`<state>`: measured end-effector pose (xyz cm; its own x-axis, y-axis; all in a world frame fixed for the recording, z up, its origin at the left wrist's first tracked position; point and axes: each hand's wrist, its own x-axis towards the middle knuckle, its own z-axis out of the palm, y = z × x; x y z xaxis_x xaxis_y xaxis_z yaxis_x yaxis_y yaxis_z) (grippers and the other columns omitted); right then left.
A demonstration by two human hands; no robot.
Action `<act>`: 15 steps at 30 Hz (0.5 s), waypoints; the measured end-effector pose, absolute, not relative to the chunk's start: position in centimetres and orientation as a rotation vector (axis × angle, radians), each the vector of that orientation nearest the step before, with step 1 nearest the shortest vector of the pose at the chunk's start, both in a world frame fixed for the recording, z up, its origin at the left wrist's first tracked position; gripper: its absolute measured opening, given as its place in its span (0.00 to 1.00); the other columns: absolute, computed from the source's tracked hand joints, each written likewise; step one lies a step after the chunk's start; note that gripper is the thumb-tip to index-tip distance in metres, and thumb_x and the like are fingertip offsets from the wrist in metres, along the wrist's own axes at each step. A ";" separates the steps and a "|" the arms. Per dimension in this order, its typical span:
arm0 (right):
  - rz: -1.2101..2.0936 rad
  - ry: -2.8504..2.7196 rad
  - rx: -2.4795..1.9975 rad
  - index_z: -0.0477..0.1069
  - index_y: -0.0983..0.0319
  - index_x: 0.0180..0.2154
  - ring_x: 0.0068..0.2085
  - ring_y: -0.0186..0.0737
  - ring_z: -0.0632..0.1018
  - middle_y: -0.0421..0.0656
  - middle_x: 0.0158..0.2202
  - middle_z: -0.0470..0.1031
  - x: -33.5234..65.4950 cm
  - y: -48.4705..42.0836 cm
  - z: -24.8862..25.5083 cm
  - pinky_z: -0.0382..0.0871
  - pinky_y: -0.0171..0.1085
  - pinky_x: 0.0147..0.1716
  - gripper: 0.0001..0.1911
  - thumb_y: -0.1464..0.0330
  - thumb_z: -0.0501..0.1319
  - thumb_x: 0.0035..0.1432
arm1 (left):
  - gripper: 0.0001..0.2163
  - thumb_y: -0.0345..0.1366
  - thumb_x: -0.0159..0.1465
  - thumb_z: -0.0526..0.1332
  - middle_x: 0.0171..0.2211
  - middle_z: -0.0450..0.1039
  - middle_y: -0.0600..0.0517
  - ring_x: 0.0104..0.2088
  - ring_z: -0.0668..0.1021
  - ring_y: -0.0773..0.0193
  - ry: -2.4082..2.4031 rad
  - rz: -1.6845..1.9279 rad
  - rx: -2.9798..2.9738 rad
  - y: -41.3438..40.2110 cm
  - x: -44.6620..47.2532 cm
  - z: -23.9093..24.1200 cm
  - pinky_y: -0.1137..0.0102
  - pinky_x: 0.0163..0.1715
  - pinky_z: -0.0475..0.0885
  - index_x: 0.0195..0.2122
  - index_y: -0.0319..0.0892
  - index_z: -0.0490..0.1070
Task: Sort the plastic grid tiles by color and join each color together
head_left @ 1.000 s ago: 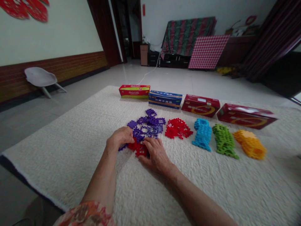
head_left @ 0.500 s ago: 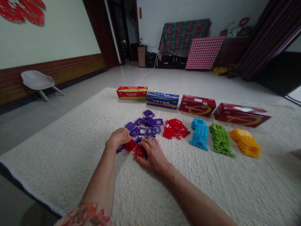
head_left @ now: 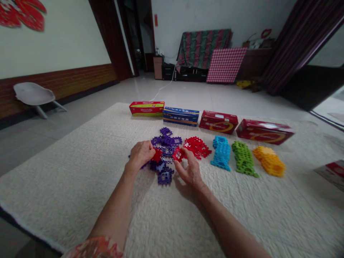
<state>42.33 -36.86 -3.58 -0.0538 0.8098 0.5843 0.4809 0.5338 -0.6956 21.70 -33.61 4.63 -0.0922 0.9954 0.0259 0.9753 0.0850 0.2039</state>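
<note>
Over a loose heap of purple interlocking plastic tiles point(head_left: 165, 176), both my hands are raised a little. My left hand point(head_left: 140, 154) pinches a red interlocking tile point(head_left: 157, 154) at its left edge. Between the thumb and fingers of my right hand point(head_left: 190, 168) is a red window-patterned tile point(head_left: 177, 154). A pile of red tiles point(head_left: 197, 146) lies just beyond my right hand. Farther right come a blue stack point(head_left: 221, 152), a green stack point(head_left: 244, 157) and a yellow stack point(head_left: 269, 160) of similar tiles. My hands hide part of the purple heap.
A red-and-yellow box point(head_left: 147, 109), a blue box point(head_left: 181, 116) and two dark red boxes point(head_left: 218, 122) stand in a row behind the tiles on the cream quilted mat point(head_left: 80, 154). Another box point(head_left: 333, 173) sits at the right edge. A pale chair point(head_left: 34, 95) is at far left.
Both hands have lifted off the near side of the purple heap, each with a red tile. My right hand has moved right toward the red pile, uncovering purple tiles. The view has shifted slightly.
</note>
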 end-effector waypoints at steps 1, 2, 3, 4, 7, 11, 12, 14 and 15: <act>0.353 -1.725 -1.117 0.63 0.62 0.55 0.51 0.48 0.73 0.51 0.49 0.72 43.1 -36.9 -3.7 0.68 0.48 0.51 0.24 0.63 0.59 0.58 | 0.10 0.33 0.58 0.55 0.33 0.80 0.47 0.35 0.79 0.59 2.192 0.272 2.061 -33.6 22.8 4.4 0.70 0.36 0.68 0.33 0.42 0.76; 0.323 -1.744 -1.141 0.63 0.62 0.55 0.51 0.48 0.73 0.52 0.50 0.71 43.9 -37.0 -3.8 0.68 0.48 0.51 0.24 0.64 0.60 0.57 | 0.10 0.33 0.59 0.55 0.33 0.80 0.47 0.35 0.79 0.60 2.154 0.294 2.093 -33.7 24.0 4.3 0.70 0.37 0.69 0.33 0.42 0.76; 0.294 -1.754 -1.168 0.63 0.63 0.55 0.52 0.49 0.72 0.52 0.50 0.71 44.5 -37.1 -3.9 0.68 0.49 0.52 0.25 0.64 0.60 0.57 | 0.10 0.32 0.59 0.55 0.33 0.80 0.47 0.35 0.79 0.60 2.095 0.316 2.131 -33.6 25.3 4.0 0.70 0.38 0.69 0.34 0.42 0.76; 0.269 -1.750 -1.200 0.63 0.63 0.56 0.52 0.50 0.71 0.53 0.51 0.70 45.0 -37.2 -4.1 0.67 0.50 0.52 0.25 0.65 0.60 0.57 | 0.10 0.32 0.60 0.55 0.33 0.80 0.47 0.36 0.79 0.60 2.036 0.334 2.166 -33.6 26.6 3.8 0.70 0.39 0.69 0.35 0.42 0.76; 0.214 -1.675 -1.302 0.61 0.64 0.57 0.53 0.51 0.70 0.54 0.52 0.69 45.7 -37.4 -4.5 0.66 0.52 0.53 0.27 0.66 0.59 0.56 | 0.10 0.32 0.61 0.55 0.35 0.80 0.45 0.37 0.79 0.60 1.876 0.342 2.243 -33.2 30.4 2.9 0.69 0.42 0.70 0.37 0.41 0.76; 0.150 -1.666 -1.346 0.56 0.65 0.61 0.60 0.53 0.65 0.56 0.59 0.63 45.7 -37.3 -4.9 0.61 0.54 0.58 0.32 0.69 0.58 0.55 | 0.12 0.33 0.64 0.53 0.37 0.79 0.45 0.40 0.79 0.60 1.808 0.438 2.233 -32.6 32.7 1.6 0.69 0.44 0.70 0.40 0.40 0.75; 0.133 -1.688 -1.344 0.55 0.65 0.62 0.61 0.53 0.63 0.57 0.60 0.61 45.7 -37.3 -4.9 0.60 0.55 0.59 0.33 0.70 0.58 0.54 | 0.12 0.33 0.65 0.52 0.37 0.79 0.45 0.40 0.79 0.60 1.822 0.474 2.228 -32.5 32.5 1.3 0.68 0.44 0.70 0.41 0.40 0.75; 0.106 -1.734 -1.341 0.56 0.65 0.61 0.62 0.53 0.62 0.56 0.61 0.60 45.8 -37.3 -5.0 0.59 0.55 0.59 0.33 0.71 0.59 0.54 | 0.13 0.33 0.66 0.51 0.39 0.78 0.44 0.42 0.78 0.59 1.867 0.553 2.241 -32.4 31.7 0.5 0.67 0.46 0.70 0.42 0.40 0.74; 0.095 -1.755 -1.341 0.58 0.64 0.60 0.62 0.53 0.62 0.56 0.61 0.60 45.8 -37.3 -5.0 0.59 0.55 0.59 0.32 0.71 0.59 0.53 | 0.13 0.32 0.66 0.51 0.41 0.77 0.44 0.43 0.77 0.59 1.881 0.591 2.264 -32.4 31.1 0.1 0.66 0.48 0.70 0.43 0.40 0.74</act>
